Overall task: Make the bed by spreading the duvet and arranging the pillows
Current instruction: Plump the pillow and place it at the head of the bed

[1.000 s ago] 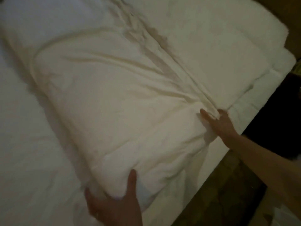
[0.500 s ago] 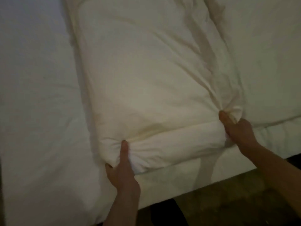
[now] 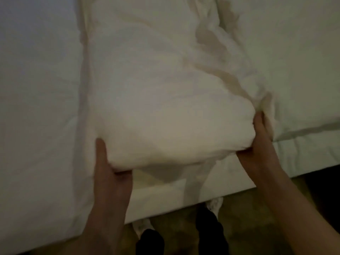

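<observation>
A thick white folded duvet (image 3: 165,100) lies across the bed, its near end raised off the mattress. My left hand (image 3: 110,173) grips the duvet's near left corner, thumb on top and fingers tucked underneath. My right hand (image 3: 261,144) grips the near right corner the same way, its fingers hidden under the fold. A flat spread layer of white bedding (image 3: 294,61) lies to the right of the fold. No pillow is in view.
The white sheet of the mattress (image 3: 36,107) fills the left side. The bed's near edge (image 3: 184,205) runs diagonally below my hands. Beneath it are a dim brown floor (image 3: 248,227) and my feet in white socks (image 3: 214,204).
Both hands have closed under the duvet's near end and lifted it toward me. The view has swung until I face the bed's edge squarely, and my feet have come into sight.
</observation>
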A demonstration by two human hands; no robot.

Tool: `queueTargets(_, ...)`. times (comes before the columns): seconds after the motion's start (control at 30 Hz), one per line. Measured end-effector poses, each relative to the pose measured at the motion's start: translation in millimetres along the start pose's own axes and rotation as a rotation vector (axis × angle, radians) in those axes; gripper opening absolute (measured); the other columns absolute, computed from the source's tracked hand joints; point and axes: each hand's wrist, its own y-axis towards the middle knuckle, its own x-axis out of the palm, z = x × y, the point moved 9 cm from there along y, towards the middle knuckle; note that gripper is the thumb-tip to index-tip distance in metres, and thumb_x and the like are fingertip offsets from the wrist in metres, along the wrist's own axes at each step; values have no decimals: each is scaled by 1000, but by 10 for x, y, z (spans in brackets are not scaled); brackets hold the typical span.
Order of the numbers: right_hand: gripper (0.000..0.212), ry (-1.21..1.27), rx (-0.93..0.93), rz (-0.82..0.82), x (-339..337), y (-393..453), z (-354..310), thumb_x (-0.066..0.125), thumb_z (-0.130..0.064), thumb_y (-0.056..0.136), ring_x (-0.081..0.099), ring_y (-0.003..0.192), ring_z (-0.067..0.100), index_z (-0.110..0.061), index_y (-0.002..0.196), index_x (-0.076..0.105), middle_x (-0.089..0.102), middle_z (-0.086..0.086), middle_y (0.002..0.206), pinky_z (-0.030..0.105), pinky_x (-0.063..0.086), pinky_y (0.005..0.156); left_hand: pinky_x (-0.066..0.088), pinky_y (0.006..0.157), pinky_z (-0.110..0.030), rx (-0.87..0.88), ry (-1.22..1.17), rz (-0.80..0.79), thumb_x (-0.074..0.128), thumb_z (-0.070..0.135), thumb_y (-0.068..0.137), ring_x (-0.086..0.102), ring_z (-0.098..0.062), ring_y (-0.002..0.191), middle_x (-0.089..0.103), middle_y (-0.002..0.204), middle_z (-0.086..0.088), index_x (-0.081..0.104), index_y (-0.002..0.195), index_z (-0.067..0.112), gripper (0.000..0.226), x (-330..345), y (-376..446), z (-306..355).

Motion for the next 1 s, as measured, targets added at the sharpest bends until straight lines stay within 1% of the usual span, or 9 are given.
queueTargets(0.13,62,-168,226,65,-336,108,525,65,-54,85,64,109,15,-27,139,51,61,-1,135,35,53,92,42,112,-37,138,62,77,69,46,89,62,-13,121,65,132,7,56,140,24,57,-347,157,-178)
queueTargets(0.23,53,-137,270,-9,-401,199,580,69,-54,83,65,112,14,-35,130,55,66,-8,128,37,52,95,45,109,-36,165,86,77,64,64,85,63,-10,116,60,135,8,58,132,26,61,-262,82,-259)
queueTargets(0.33,59,-53,235,-65,-565,222,427,75,-50,76,63,118,13,-31,129,59,67,-9,127,37,48,101,48,103,-40,142,228,47,66,86,59,61,-14,119,58,134,2,56,128,27,91,22,-223,-587)
queueTargets(0.43,67,-162,167,16,-678,181,188,76,-54,67,67,107,10,-23,125,62,71,-9,118,34,52,95,57,89,-34,32,109,-78,55,35,101,69,-11,107,73,116,9,75,113,35,23,621,-538,-1341)
queueTargets(0.6,60,-114,6,-139,-475,216,-368,69,-58,68,66,108,2,-35,122,59,70,-17,117,29,51,98,49,104,-44,3,47,-184,72,36,85,63,-20,121,65,133,0,54,141,24,60,1334,-637,-1804)
queueTargets(0.73,76,-115,283,-215,-491,292,126,73,-54,74,66,113,12,-25,140,52,67,-5,128,33,54,94,55,97,-34,88,69,-47,67,36,89,64,-16,118,63,136,-1,53,142,21,56,1029,-495,-1744)
queueTargets(0.83,65,-156,425,-193,-667,277,467,71,-46,83,65,111,17,-24,140,51,69,-2,123,35,53,93,49,103,-40,90,63,2,62,36,94,63,-19,120,61,139,-4,53,141,20,50,929,-568,-1801)
queueTargets(0.93,63,-405,272,-172,-730,400,271,72,-47,85,62,111,17,-22,138,52,64,-3,124,34,51,96,47,104,-44,-45,52,-115,53,40,98,65,-24,118,67,129,-7,57,136,17,45,1236,-754,-2084)
queueTargets(1.0,74,-560,184,-152,-687,462,97,81,-53,73,64,106,17,-17,133,57,66,-1,120,36,54,91,47,105,-45,-189,69,-147,70,44,86,65,-26,117,68,127,-10,59,135,15,59,1456,-910,-2381)
